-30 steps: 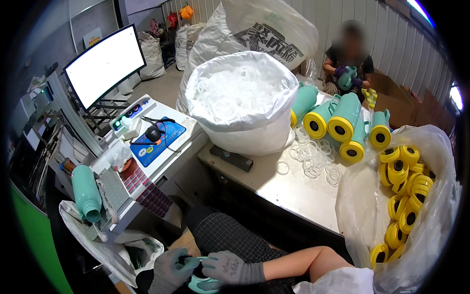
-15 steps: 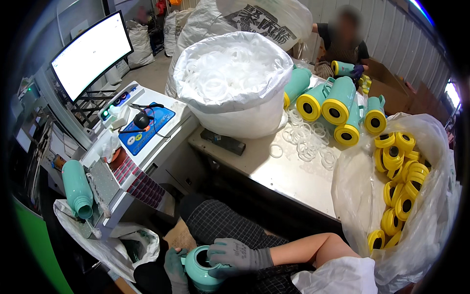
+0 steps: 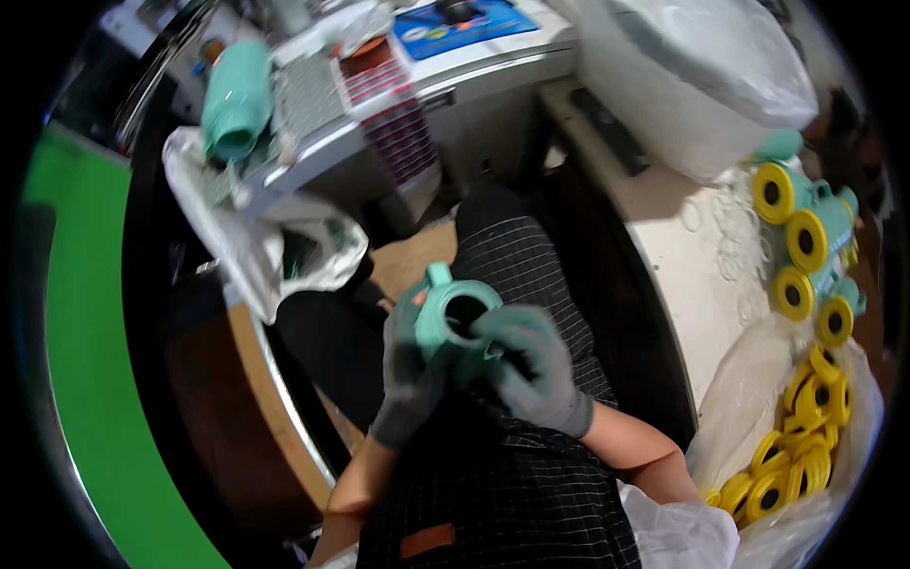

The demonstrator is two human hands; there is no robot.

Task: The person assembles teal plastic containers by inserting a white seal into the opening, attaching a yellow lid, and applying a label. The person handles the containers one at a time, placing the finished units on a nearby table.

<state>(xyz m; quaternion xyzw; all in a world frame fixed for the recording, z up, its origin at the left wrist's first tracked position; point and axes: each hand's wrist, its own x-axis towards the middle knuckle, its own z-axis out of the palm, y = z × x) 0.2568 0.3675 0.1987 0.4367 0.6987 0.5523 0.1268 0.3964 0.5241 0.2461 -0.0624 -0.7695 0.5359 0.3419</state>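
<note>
A teal flask body (image 3: 432, 318) with a side handle and a dark round opening is held over my lap, opening facing up. My left hand (image 3: 406, 365), in a grey-and-green work glove, wraps round its left side below the handle. The gloved right hand (image 3: 533, 372) lies against the right side of the rim, fingers curled and partly blurred. Whether those fingers also hold something small cannot be made out. The flask's lower part is hidden by the hands and my dark checked apron (image 3: 512, 474).
A teal bottle (image 3: 237, 100) lies at the left workstation above a white sack (image 3: 204, 204). On the white table (image 3: 664, 228) to the right are clear rings (image 3: 739, 232), flasks with yellow ends (image 3: 806, 237) and a large white bag (image 3: 692, 85). Yellow caps (image 3: 801, 455) fill a plastic bag.
The head view has turned left and down, so the screen and the other person are out of sight. The right hand has shifted from over the flask's opening to the rim's right side.
</note>
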